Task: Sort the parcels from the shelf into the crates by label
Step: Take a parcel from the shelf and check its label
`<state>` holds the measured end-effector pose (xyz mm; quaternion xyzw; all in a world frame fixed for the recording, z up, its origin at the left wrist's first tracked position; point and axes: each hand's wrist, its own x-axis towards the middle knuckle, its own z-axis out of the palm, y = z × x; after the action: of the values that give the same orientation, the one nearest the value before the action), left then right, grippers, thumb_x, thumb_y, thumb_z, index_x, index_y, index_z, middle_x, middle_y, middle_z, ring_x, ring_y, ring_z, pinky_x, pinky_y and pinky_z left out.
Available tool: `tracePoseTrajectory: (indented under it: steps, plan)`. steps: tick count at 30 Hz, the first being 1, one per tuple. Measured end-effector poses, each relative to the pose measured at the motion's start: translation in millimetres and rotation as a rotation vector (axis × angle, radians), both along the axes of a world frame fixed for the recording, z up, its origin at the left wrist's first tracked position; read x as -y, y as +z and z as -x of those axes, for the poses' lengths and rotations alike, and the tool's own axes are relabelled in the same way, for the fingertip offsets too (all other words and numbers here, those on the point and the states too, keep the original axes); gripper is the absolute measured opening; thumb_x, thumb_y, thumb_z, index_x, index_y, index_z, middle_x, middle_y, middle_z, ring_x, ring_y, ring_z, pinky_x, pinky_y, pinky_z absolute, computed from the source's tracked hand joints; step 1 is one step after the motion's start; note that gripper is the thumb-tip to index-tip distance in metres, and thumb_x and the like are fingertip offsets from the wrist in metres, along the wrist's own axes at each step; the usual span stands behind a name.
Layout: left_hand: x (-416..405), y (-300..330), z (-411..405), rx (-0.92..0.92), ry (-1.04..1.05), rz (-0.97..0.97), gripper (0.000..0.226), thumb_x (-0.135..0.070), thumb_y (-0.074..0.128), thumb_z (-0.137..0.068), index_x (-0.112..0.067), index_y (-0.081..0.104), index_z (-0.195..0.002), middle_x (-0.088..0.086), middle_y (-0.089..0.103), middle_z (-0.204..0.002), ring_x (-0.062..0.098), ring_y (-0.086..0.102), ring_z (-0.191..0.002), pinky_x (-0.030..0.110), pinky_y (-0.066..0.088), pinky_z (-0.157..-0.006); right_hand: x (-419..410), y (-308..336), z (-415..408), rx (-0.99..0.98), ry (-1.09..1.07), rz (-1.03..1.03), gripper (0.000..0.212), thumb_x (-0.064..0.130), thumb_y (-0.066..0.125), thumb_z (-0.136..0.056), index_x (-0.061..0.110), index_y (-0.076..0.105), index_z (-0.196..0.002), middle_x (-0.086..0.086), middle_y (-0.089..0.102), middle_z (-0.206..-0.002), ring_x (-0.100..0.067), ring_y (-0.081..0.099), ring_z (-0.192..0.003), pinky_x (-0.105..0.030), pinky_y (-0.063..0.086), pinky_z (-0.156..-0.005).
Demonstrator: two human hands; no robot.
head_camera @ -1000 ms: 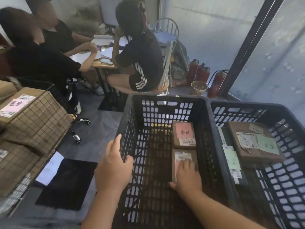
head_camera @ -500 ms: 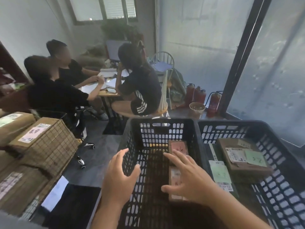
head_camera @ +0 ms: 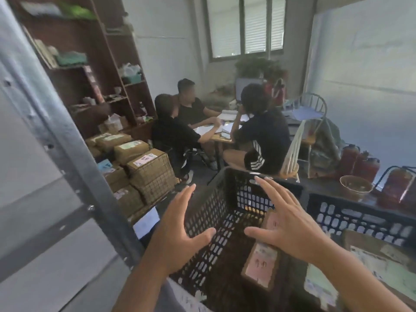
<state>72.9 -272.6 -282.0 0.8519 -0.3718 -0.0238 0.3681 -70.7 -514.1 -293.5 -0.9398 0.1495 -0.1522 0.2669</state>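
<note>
The parcels are in two places, and the black crate [head_camera: 216, 212] in the foreground is the handiest thing to reckon from. Inside it lie two small brown parcels with pink labels, one [head_camera: 261, 264] near its right wall and a second [head_camera: 273, 221] just beyond that, partly hidden under the right hand. To its right, side by side with it, stands a second black crate [head_camera: 360, 218], holding a larger brown parcel [head_camera: 382, 251] and a flat one with a green label [head_camera: 322, 284]. To the left of the first crate and further back, a stack of brown parcels [head_camera: 144, 167] sits behind wire mesh on the low shelf, several showing white or green labels.

The left hand [head_camera: 177, 230] hovers over the crate's left wall, fingers spread and straight, holding nothing. The right hand [head_camera: 286, 219] is raised above the crate's interior, also spread wide and empty, not touching the parcels below as far as can be seen.

By my reading the sorting is well begun but far from done: at least four parcels are already in crates, apparently pink in one and green in the other, while many wait on the shelf. With both hands free, the next parcel has yet to be fetched from that stack

Beyond the crate three people sit at a table
</note>
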Motion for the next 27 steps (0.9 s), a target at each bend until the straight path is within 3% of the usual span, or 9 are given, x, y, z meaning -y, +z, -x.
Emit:
tracePoseTrajectory:
  steps: [4, 7, 13, 17, 21, 24, 27]
  plan:
    - [-38, 12, 48, 0.048, 0.165, 0.008, 0.101, -0.081, 0.060, -0.069, -0.066, 0.005, -0.153, -0.036, 0.007, -0.166, -0.005, 0.015, -0.152, 0.047, 0.027, -0.127, -15, 11, 6, -0.005, 0.177, 0.021, 0.111, 0.094, 0.059, -0.067, 0.074, -0.015, -0.147, 0.046, -0.019, -0.155, -0.008, -0.004, -0.160, -0.050, 0.020, -0.126]
    - [-76, 20, 80, 0.063, 0.277, 0.028, 0.099, -0.070, 0.070, -0.078, -0.064, 0.008, -0.154, -0.038, 0.008, -0.165, -0.007, 0.015, -0.150, 0.040, 0.026, -0.125, -41, 25, 3, 0.017, 0.300, 0.016, 0.109, 0.093, 0.058, -0.068, 0.072, -0.013, -0.149, 0.049, -0.017, -0.151, -0.002, -0.001, -0.158, -0.048, 0.025, -0.125]
    - [-167, 33, 121, 0.095, 0.476, 0.049, 0.091, -0.043, 0.079, -0.086, -0.059, 0.021, -0.155, -0.045, 0.018, -0.158, -0.028, 0.016, -0.140, 0.021, 0.023, -0.120, -129, 55, -10, 0.074, 0.551, 0.004, 0.108, 0.092, 0.058, -0.068, 0.073, -0.011, -0.149, 0.049, -0.007, -0.152, 0.003, 0.005, -0.154, -0.042, 0.024, -0.124]
    - [-235, 46, 146, 0.123, 0.577, 0.045, 0.092, -0.045, 0.079, -0.087, -0.060, 0.020, -0.155, -0.047, 0.019, -0.157, -0.026, 0.017, -0.141, 0.026, 0.027, -0.122, -201, 67, -15, 0.092, 0.689, -0.049, 0.108, 0.094, 0.058, -0.065, 0.075, -0.008, -0.147, 0.046, -0.002, -0.158, 0.009, 0.005, -0.147, -0.041, 0.022, -0.124]
    - [-304, 64, 177, 0.140, 0.682, 0.083, 0.091, -0.069, 0.068, -0.077, -0.065, 0.017, -0.152, -0.052, 0.020, -0.152, -0.019, 0.027, -0.140, 0.025, 0.031, -0.118, -280, 78, -14, 0.078, 0.801, -0.058, 0.109, 0.092, 0.060, -0.066, 0.071, -0.006, -0.151, 0.047, -0.001, -0.155, 0.000, 0.011, -0.155, -0.042, 0.025, -0.124]
    - [-362, 79, 202, 0.147, 0.754, 0.103, 0.086, -0.060, 0.074, -0.083, -0.072, 0.018, -0.148, -0.056, 0.022, -0.147, -0.012, 0.034, -0.139, 0.028, 0.034, -0.115, -347, 87, -11, 0.103, 0.874, -0.047, 0.109, 0.093, 0.056, -0.065, 0.069, -0.004, -0.153, 0.042, -0.002, -0.163, 0.006, 0.009, -0.153, -0.037, 0.025, -0.125]
    - [-419, 96, 225, 0.142, 0.798, 0.142, 0.081, -0.053, 0.076, -0.086, -0.074, 0.024, -0.144, -0.035, 0.043, -0.145, -0.004, 0.047, -0.133, 0.040, 0.042, -0.113, -414, 97, -7, 0.128, 0.938, -0.066, 0.106, 0.092, 0.056, -0.065, 0.071, -0.001, -0.152, 0.039, 0.004, -0.165, 0.006, 0.012, -0.153, -0.032, 0.026, -0.123]
